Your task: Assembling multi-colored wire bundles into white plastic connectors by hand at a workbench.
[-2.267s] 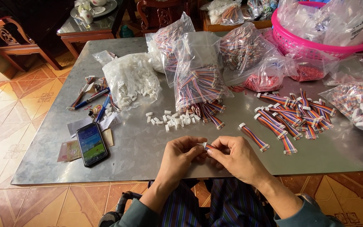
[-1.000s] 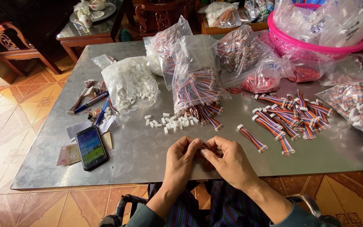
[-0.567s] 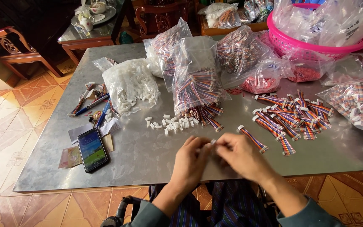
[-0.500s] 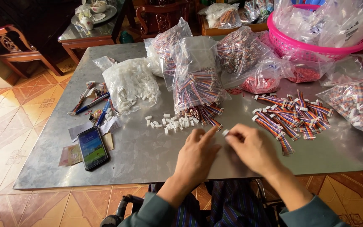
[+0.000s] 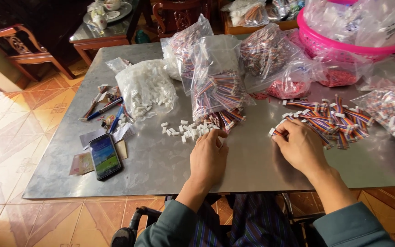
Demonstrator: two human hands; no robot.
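A scatter of small white connector housings [image 5: 189, 130] lies on the grey metal counter [image 5: 161, 160], just in front of an open clear bag of rainbow ribbon cables [image 5: 218, 91]. The left hand [image 5: 209, 158] lies palm down with its fingertips at the near edge of that scatter; whether its grip holds a piece cannot be told. The right hand [image 5: 300, 146] pinches a short rainbow cable [image 5: 275, 132] by its white end, at the near edge of the loose cable pile [image 5: 330, 119]. A bag of white housings [image 5: 147, 89] stands to the left, more bags and a pink basket [image 5: 344, 43] behind. A smartphone [image 5: 104, 155], pens [image 5: 104, 107] and papers sit well to the left. Bare counter lies between the hands and along the near edge.
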